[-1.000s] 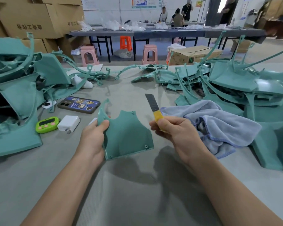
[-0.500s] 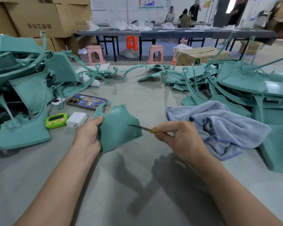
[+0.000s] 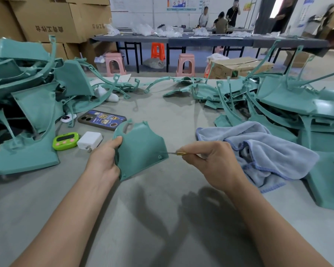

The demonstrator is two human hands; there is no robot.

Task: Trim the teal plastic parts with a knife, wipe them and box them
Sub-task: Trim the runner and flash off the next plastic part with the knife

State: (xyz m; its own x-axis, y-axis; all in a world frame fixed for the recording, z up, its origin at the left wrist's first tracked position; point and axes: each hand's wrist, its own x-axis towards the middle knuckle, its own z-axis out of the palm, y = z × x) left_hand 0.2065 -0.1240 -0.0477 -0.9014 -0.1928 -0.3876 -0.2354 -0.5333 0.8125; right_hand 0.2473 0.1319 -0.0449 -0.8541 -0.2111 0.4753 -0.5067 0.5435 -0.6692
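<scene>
1. Though upright a second ago, the thin yellow-handled knife (image 3: 178, 153) pinched in the right hand (image 3: 214, 162) now touches the edge of the flat teal plastic panel (image 3: 141, 151).
2. Left hand (image 3: 104, 160) grips the panel, tilted over the grey surface (image 3: 162, 218); trimming likely begins.

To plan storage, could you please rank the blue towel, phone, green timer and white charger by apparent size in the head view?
blue towel
phone
green timer and white charger: about alike, unranked
</scene>
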